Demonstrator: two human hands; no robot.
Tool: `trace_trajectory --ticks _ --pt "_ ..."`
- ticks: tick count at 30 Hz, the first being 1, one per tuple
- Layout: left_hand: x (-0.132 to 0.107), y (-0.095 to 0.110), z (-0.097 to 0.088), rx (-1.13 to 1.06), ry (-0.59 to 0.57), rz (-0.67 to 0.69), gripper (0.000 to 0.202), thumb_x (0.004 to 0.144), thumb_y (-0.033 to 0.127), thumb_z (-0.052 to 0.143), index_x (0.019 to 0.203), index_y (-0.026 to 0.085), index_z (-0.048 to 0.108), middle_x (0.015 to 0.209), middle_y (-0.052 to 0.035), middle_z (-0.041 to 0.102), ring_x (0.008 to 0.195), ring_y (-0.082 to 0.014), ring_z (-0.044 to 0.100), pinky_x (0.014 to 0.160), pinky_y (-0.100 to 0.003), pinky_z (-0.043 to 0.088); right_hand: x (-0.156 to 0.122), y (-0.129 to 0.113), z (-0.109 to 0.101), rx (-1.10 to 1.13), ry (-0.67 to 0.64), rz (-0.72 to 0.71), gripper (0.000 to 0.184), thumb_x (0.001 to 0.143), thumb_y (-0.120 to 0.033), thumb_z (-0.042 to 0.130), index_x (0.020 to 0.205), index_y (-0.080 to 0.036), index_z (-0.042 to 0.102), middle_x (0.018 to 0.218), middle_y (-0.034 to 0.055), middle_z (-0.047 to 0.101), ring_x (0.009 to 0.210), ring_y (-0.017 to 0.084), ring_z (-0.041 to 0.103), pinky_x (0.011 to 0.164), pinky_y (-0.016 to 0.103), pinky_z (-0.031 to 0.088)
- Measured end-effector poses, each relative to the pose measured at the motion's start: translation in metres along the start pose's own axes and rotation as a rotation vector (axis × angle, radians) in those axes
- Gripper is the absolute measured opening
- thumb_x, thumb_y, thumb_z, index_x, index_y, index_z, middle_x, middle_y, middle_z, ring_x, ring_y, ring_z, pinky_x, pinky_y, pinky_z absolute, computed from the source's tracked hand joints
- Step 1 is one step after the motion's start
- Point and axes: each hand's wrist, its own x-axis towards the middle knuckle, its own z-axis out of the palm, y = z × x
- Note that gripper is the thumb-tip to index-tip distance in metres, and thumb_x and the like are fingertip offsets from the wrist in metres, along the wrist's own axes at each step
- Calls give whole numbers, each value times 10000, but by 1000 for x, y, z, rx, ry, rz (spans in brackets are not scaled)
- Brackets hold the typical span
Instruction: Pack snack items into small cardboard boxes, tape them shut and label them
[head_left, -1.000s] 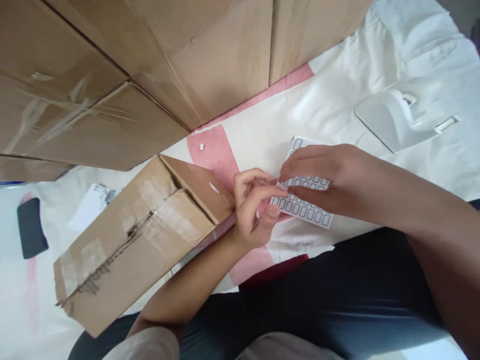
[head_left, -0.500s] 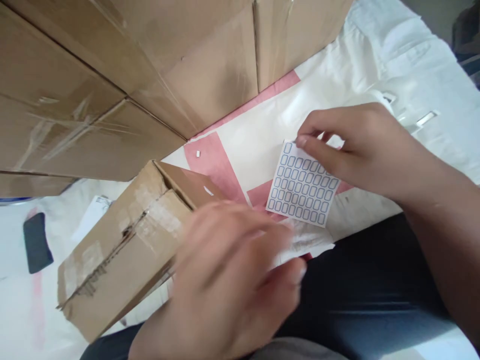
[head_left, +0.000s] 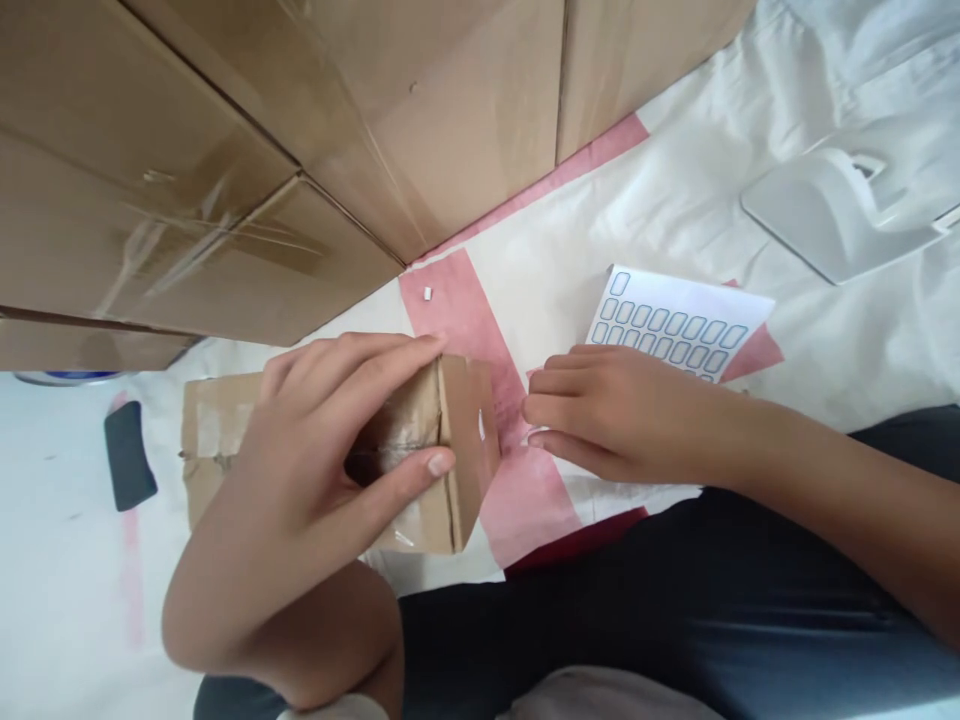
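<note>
My left hand (head_left: 322,450) grips the small cardboard box (head_left: 469,440) near its right end, fingers over the far side and thumb across the taped top. Much of the box's top is hidden under this hand. To the right, my right hand (head_left: 607,410) has its fingers curled together and pointing at the box, a little apart from it. What its fingertips hold, if anything, is hidden. A white sheet of blue-outlined stickers (head_left: 675,320) lies beyond the right hand, its lower part covered by that hand.
Large taped cardboard boxes (head_left: 465,130) form a wall at the back. A white plastic item (head_left: 825,220) sits on the cloth at right, a dark flat object (head_left: 130,455) at left. A tiny white piece (head_left: 427,294) lies on the pink stripe.
My left hand has moved left onto the small box, which now sits more level in view. My right hand has left the sheet's top corner and come down toward the box.
</note>
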Motion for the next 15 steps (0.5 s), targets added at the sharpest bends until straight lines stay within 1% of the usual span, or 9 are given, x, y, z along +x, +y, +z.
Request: trace_trajectory --ticks 3,6,11,13,15 --pt "1 2 -1 -74 -2 -41 636 817 467 813 1410 364 608 1259 -7 704 1100 -291 633 974 -420 439 5 -2 10 -139 19 -49 195 1010 -131 485 921 -196 645 827 47 678 738 187 549 689 323 321" --pt "1 3 -1 -83 -16 -40 591 835 466 795 1392 372 620 1237 14 713 1084 -277 627 960 -409 417 9 -2 16 -227 53 -53 232 991 -60 469 959 -204 648 833 39 683 730 178 540 675 323 293" --pt "2 3 1 49 -33 138 596 906 461 719 1450 278 560 1266 -26 697 1101 -260 622 899 -388 383 14 -3 21 -217 49 -86 209 1021 -80 450 1008 -195 624 875 37 681 745 166 545 663 322 276" --pt "2 4 1 57 -48 120 587 923 467 694 1458 281 541 1285 -22 682 1123 -254 618 912 -391 386 14 -4 22 -220 38 -109 193 1032 -95 449 1024 -197 612 884 33 677 760 164 552 668 318 276" --pt "1 7 2 64 -79 39 554 956 498 636 1464 308 522 1309 -13 659 1162 -256 601 949 -408 380 14 -6 24 -237 27 -120 179 1044 -113 446 1035 -199 603 901 33 676 770 161 553 675 317 281"
